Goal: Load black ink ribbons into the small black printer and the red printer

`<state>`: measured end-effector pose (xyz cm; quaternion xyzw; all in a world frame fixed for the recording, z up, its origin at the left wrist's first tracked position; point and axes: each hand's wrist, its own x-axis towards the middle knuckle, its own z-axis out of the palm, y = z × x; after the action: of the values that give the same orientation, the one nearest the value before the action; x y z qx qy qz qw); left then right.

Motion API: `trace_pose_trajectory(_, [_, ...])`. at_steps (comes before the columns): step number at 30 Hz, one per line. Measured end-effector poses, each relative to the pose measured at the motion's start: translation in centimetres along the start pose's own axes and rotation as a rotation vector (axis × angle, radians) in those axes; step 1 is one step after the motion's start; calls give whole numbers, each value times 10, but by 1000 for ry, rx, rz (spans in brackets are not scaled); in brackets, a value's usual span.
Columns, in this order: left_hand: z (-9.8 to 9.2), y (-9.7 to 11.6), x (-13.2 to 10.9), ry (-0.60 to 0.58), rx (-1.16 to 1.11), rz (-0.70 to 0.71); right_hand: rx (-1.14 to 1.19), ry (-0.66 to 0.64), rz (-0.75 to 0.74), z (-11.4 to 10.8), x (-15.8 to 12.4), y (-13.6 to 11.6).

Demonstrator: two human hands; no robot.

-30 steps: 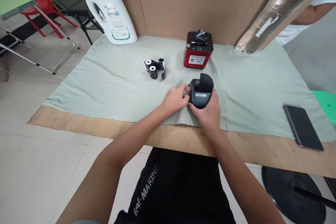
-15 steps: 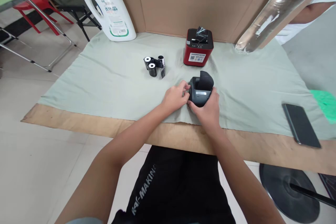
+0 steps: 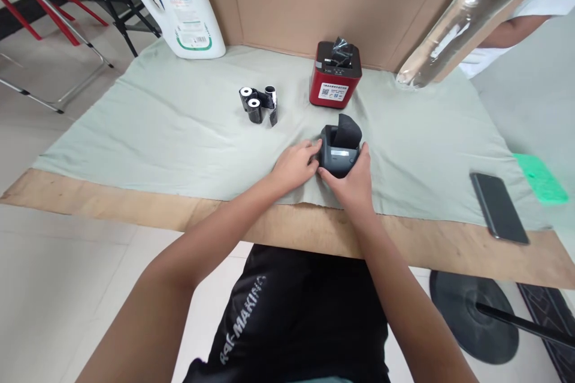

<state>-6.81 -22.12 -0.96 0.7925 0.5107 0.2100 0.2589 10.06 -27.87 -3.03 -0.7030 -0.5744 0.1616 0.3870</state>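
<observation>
A small black receipt printer (image 3: 340, 160) sits on the cloth with its rounded lid (image 3: 348, 131) raised. My right hand (image 3: 354, 182) wraps round its right side and front, thumb at the near left corner. Against the printer's left side, my left hand (image 3: 296, 163) holds on with bent fingers, index finger and thumb at the edge. Left of and behind the hands stand three small rolls of paper in black wrapping (image 3: 258, 105). Behind the black printer is a red and black cube-shaped printer (image 3: 335, 76) with crumpled black film on top.
The pale green cloth (image 3: 179, 131) covers a wooden table (image 3: 215, 212). A white detergent bottle (image 3: 179, 6) and a cardboard panel (image 3: 305, 0) stand at the back, with a clear air-filled bag (image 3: 458, 30). A phone (image 3: 499, 206) lies right. Another person's arm (image 3: 514, 30) shows behind.
The view has shifted slightly, so everything sits a little further left and up. My left fingers have moved closer along the printer's left side. My right hand keeps its hold.
</observation>
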Motion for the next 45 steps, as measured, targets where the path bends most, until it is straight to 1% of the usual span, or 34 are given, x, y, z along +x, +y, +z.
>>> trace_pose_trajectory(2, [1,1,-2,-38,22,9,14,4,-1,1,0,2])
trace_pose_trajectory(5, [1,2,-2,-53,17,3,34,12,16,2,1,6])
trace_pose_trajectory(11, [-3,5,9,-79,-74,-72,7,41,19,2,3,8])
trace_pose_trajectory(15, [-3,6,13,-64,-72,-100,7,56,22,0,3,5])
trace_pose_trajectory(20, [-2,5,13,-44,-124,-120,-9,67,14,-2,3,3])
trace_pose_trajectory(23, [1,4,13,-11,-151,-121,-8,58,13,-4,4,3])
trace_pose_trajectory(30, [8,-5,18,63,-365,-120,29,5,-1,-9,4,4])
trace_pose_trajectory(34, [8,-6,18,86,-434,-88,72,0,28,-12,2,0])
trace_pose_trajectory(40, [10,-9,21,150,-432,-21,151,23,104,-15,-1,-6])
trace_pose_trajectory(42, [12,-11,24,151,-450,28,153,24,113,-15,-2,-6])
trace_pose_trajectory(45, [14,-14,26,117,-504,130,162,35,134,-16,-3,-7])
